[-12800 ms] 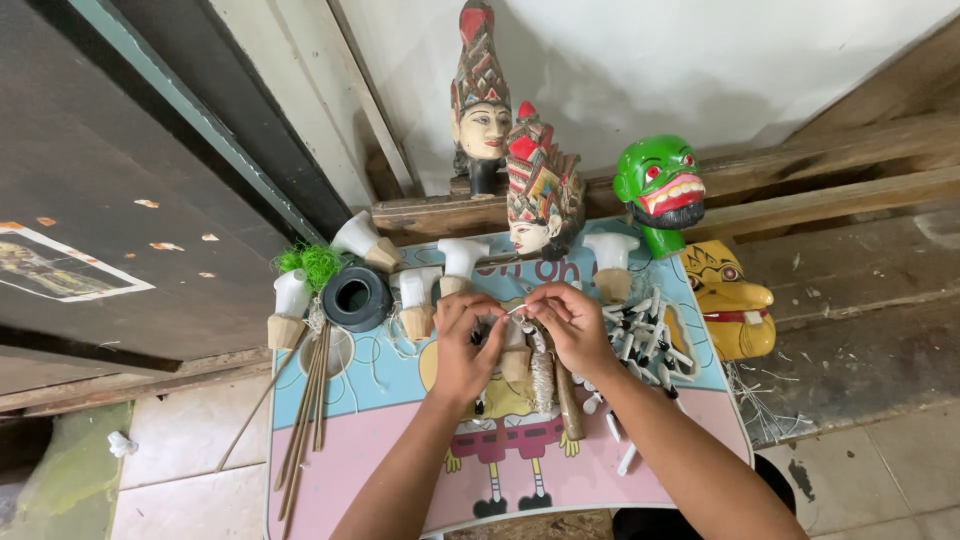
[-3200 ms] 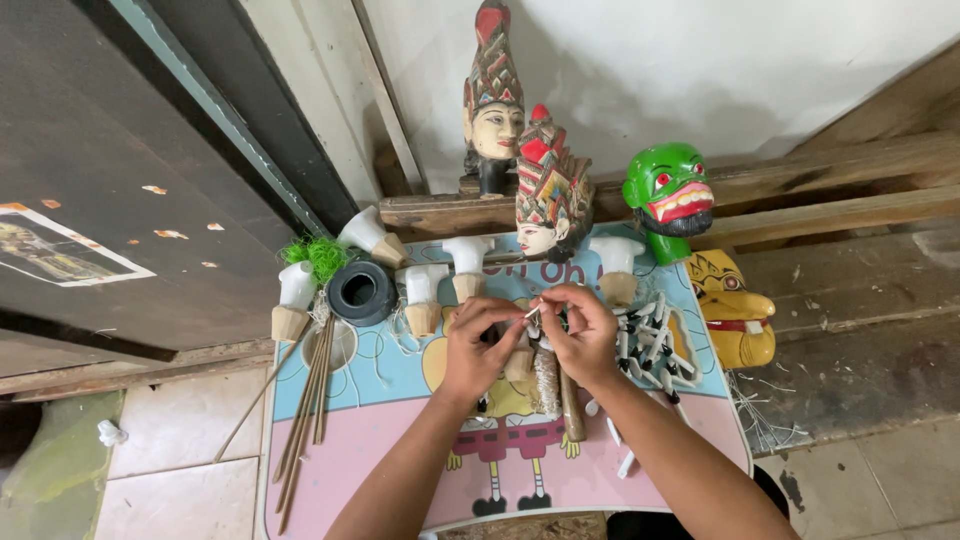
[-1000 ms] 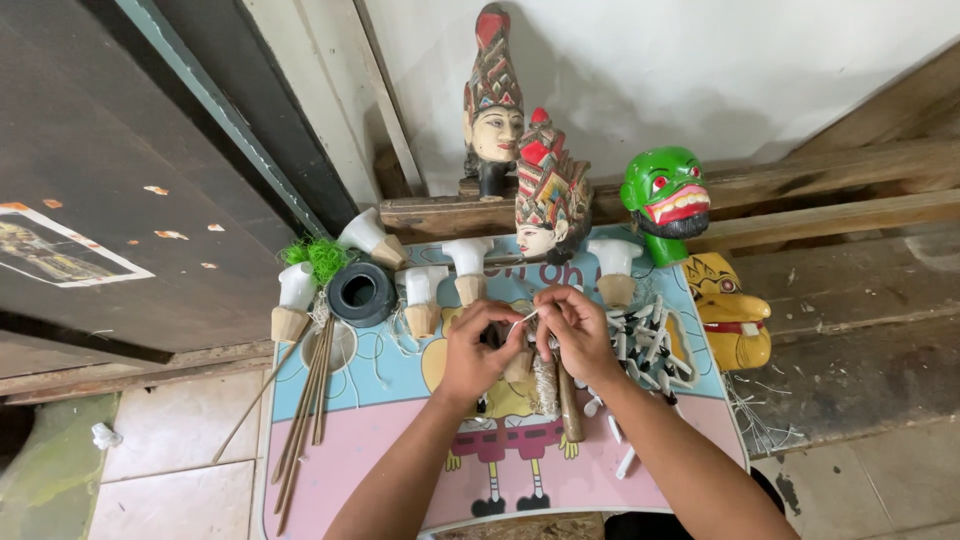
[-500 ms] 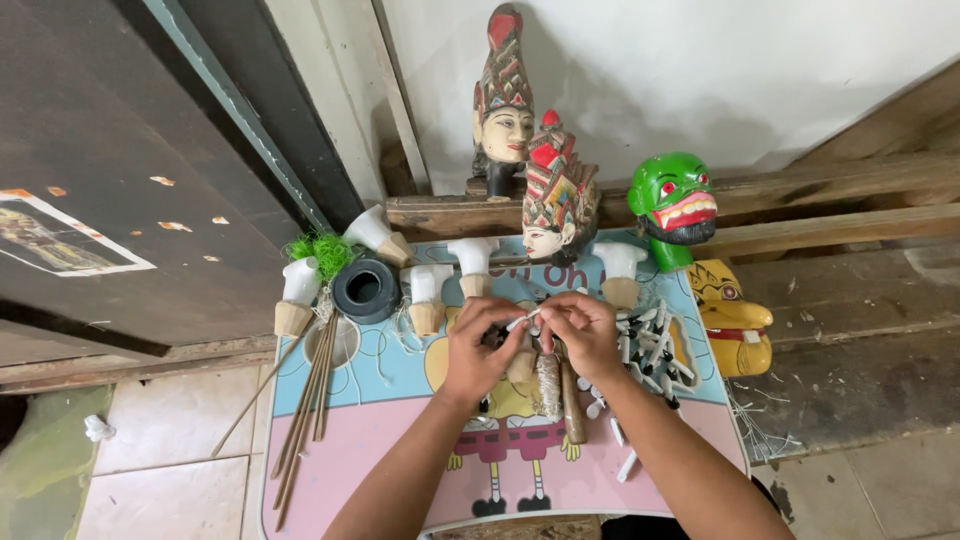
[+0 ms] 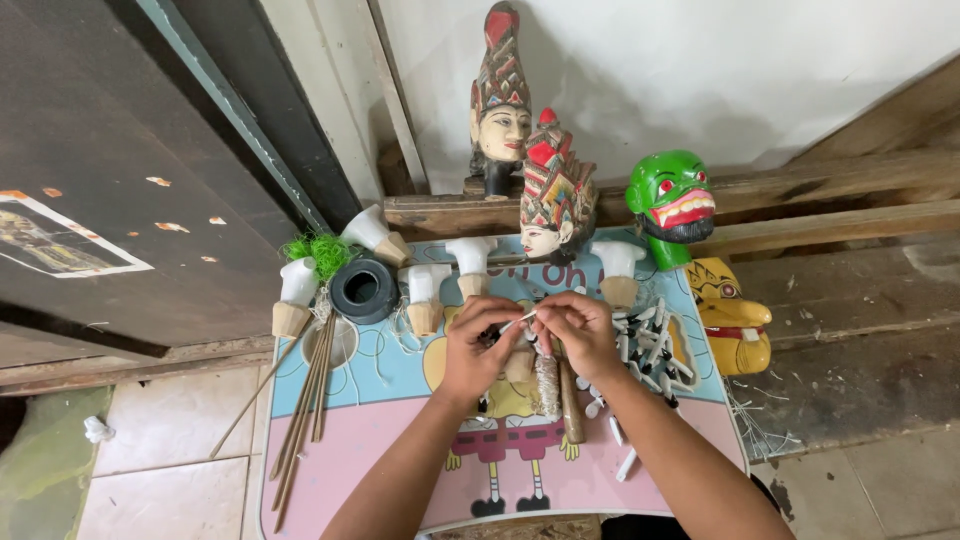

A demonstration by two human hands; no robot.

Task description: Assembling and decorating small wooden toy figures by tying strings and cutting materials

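Both grips pinching white stick, fingertips meeting

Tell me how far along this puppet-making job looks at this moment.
Done: three carved heads are painted, the green-faced head, the yellow head and the crowned head. In hand: the left hand and right hand pinch a small white piece together over the cartoon-printed table. Left: loose white pegs, bamboo sticks and unpainted white-and-wood parts lie unused.
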